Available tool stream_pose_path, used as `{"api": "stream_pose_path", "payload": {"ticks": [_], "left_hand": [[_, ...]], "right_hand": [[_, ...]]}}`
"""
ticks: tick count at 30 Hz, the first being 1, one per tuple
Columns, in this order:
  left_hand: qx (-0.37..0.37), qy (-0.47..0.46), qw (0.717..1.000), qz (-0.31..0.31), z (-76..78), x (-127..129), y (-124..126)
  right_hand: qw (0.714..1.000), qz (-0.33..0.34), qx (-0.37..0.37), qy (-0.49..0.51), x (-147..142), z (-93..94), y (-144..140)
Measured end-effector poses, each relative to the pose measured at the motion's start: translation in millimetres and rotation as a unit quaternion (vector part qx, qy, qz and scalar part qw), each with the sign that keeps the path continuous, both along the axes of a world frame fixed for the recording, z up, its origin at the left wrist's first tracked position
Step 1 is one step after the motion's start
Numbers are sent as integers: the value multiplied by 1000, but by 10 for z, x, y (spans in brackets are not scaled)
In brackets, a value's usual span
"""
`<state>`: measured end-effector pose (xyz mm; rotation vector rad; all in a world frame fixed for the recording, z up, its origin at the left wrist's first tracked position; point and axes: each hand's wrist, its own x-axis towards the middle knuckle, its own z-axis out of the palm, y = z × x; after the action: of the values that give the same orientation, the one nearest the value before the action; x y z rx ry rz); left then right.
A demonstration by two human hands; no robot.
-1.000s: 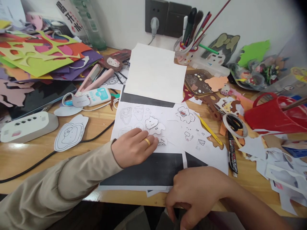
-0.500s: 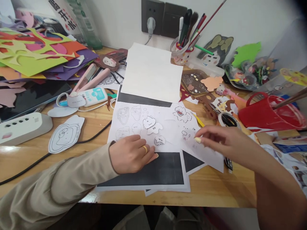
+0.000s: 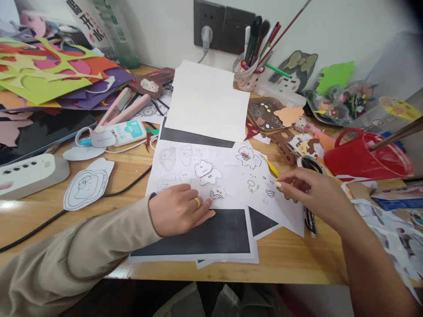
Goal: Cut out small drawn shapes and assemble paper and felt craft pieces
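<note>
My left hand [image 3: 180,209], with a ring on one finger, rests on the printed sheet [image 3: 223,155], fingers curled under and thumb stretched forward. What lies beneath its fingers is hidden. Close to its fingertips is a small paper cutout with a striped part [image 3: 218,193]. Behind that lie a white animal-head cutout [image 3: 202,168] and a body-shaped cutout [image 3: 211,177]. On the right, my right hand [image 3: 306,189] has its thumb and fingertips pinched together above the edge of the sheet with small face drawings [image 3: 253,200]; anything between them cannot be made out.
A blank white sheet [image 3: 208,97] lies at the back, a pen cup [image 3: 248,72] behind it. Coloured paper scraps [image 3: 76,83] are piled left, near a power strip [image 3: 36,174]. A red mug [image 3: 366,152] with brushes and a tape roll [image 3: 310,163] stand right.
My right hand has moved slightly right, away from the small drawings, uncovering a striped piece on the sheet. My left hand has stayed in place on the paper.
</note>
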<state>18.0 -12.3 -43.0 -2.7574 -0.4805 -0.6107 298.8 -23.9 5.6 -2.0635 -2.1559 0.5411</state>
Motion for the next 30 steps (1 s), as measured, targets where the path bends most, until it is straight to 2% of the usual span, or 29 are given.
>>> {"api": "stream_pose_path", "payload": {"ticks": [5,8,13,17,20,22,24,26,28,30], "left_hand": [[-3,17,1000,-1,56,15,2],[-3,15,1000,4,35,12,2],[-9,13,1000,10,-39,-1,9],[-30,-2,999,17,-45,-5,12],[-101,-52,992,55,6,-6,17],[-207,-113,967,93,55,-1,24],[-339,-171,917,118,99,9,34],[-451,-211,860,116,124,23,43],[-518,-231,818,96,130,35,48],[-544,-239,801,73,126,39,46]], "right_hand": [[987,143,16,72,-471,-37,77],[979,178,15,96,-707,-95,100],[979,180,15,94,-860,-217,107],[978,171,11,119,-881,-225,108],[976,140,-19,164,-893,-198,109],[970,100,-57,213,-894,-186,107],[952,64,-101,282,-884,-180,102],[921,45,-142,359,-871,-174,93],[891,33,-177,417,-862,-165,81],[873,24,-204,442,-860,-152,66]]}}
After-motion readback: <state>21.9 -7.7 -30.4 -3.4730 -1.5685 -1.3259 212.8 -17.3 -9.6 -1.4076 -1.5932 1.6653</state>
